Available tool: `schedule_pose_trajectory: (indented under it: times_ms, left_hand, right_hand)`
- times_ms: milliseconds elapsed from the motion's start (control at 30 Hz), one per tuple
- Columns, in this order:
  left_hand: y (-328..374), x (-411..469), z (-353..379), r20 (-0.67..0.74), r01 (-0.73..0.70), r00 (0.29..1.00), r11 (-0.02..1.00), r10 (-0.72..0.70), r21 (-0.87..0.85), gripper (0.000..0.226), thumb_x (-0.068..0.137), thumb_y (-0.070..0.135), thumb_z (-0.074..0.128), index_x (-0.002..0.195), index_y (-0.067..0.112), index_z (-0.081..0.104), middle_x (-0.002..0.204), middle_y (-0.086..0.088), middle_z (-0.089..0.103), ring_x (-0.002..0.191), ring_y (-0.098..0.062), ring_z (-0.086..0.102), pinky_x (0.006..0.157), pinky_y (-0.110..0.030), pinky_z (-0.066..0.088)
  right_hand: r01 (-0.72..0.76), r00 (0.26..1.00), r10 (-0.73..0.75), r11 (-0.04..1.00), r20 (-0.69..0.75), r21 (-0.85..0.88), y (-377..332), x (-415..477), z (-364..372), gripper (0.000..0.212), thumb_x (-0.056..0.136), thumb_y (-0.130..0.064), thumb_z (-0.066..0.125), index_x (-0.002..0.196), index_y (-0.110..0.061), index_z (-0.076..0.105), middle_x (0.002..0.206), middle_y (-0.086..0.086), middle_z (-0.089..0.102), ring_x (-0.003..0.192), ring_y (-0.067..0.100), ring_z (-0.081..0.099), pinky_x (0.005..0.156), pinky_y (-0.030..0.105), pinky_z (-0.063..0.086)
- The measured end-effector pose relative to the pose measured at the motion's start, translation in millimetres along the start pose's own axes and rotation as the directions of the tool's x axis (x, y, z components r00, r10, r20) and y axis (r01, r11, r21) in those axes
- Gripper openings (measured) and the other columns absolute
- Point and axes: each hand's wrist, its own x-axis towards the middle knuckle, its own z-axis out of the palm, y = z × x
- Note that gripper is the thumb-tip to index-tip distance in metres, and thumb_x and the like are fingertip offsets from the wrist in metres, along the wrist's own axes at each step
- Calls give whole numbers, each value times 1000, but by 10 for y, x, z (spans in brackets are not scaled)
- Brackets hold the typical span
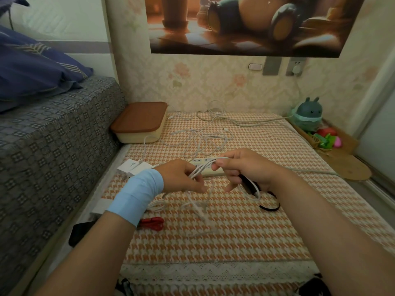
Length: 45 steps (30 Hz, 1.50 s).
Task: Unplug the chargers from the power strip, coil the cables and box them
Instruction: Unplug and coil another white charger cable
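Left hand [181, 177], blue wristband [139, 193] on the wrist, middle of frame, fingers curled round a bunch of white cable [202, 170] loops. Right hand [245, 170] just right of it, thumb and forefinger pinching the same white cable at its upper end, other fingers curled over a black cable end [249, 185] with a white strand along it. Both hands are above the surface [245, 231], which has an orange-and-white houndstooth cloth, and are close together. A loose tail of the white cable hangs from the left hand down to the surface, blurred.

Power strip [213, 173] lies on the surface right behind the hands, partly hidden by them; can't tell if anything is plugged in. Its grey cord [310, 172] runs off toward the right of the frame. Chargers [131, 167], white blocks, lie just left of the left wrist at the surface's left edge, one marked 90W. Another white block [100, 207] lower left, partly behind the forearm.

Box [140, 122], cream with brown lid on, sits at the upper left corner of the surface against the bed [53, 135]. Loose white cables [203, 137] are tangled between box and power strip. Black loop [269, 207] on the surface below the right wrist. Red item [152, 223] beside the left forearm, too blurred to identify. Teal plush toy [308, 114] at the upper right corner, blue pillow [38, 67] on the bed at upper left
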Motion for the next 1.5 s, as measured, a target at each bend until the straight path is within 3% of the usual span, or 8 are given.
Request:
schedule_pose_trajectory:
  times_ms: [233,400,567,733,1000,1100,1233,1500]
  left_hand:
    - [-28,78,-62,93,112,988,985,-125,129,8,77,32,79,80,26,74,90,3,73,87,-16,66,84,-31,53]
    - [-48,104,-98,-129,96,983,968,-128,-233,23,80,34,76,85,13,71,73,-3,67,70,-20,62,75,-37,53]
    - [-132,71,-94,88,52,995,984,-38,-171,32,80,12,76,109,18,67,106,-1,70,99,-19,66,92,-35,53]
    - [-279,106,-16,-149,23,988,981,-52,-193,31,93,3,58,122,12,65,110,6,64,94,-7,62,69,-15,50]
    - [-225,182,-83,-205,-15,854,371,-478,-928,17,98,8,49,90,2,63,71,-11,54,49,-20,45,46,-25,39]
    - [-292,122,-128,-186,128,857,547,-481,-827,20,97,28,57,101,9,64,63,-2,57,38,-13,38,37,-18,31]
    - [-314,-24,-133,-139,300,933,930,-333,-213,27,92,37,61,94,11,70,68,1,71,41,-11,44,42,-22,41]
    - [-251,60,53,-685,-129,709,986,166,105,52,76,4,62,121,27,51,137,-1,37,128,-22,37,105,-36,35]
  right_hand:
    - [-5,971,0,1000,-239,-24,59,45,79,25,104,-23,56,99,-5,73,59,0,43,48,14,48,45,27,41]
    - [5,935,9,999,-355,37,31,39,-1,26,104,-26,57,101,-8,75,62,-3,47,47,13,39,44,27,35]
    - [62,882,-22,996,-470,70,68,96,55,27,105,-25,53,98,-8,73,59,-2,45,46,15,40,45,28,39]
    - [122,843,30,961,-537,246,69,99,-92,25,107,-27,49,101,-11,69,60,-4,43,47,12,38,45,27,36]
    - [121,824,41,962,-565,245,82,118,-37,26,108,-29,46,101,-10,64,57,-3,41,46,14,37,42,27,36]
    - [97,807,85,957,-584,274,87,121,-23,27,108,-29,46,96,-13,63,57,-3,44,47,14,37,44,27,35]
    - [93,783,116,950,-612,299,89,103,-99,26,108,-28,46,93,-13,63,62,-2,52,46,13,39,44,28,35]
    - [25,836,163,942,-524,334,98,137,-61,21,108,-25,44,96,-14,56,70,3,59,43,15,38,45,28,33]
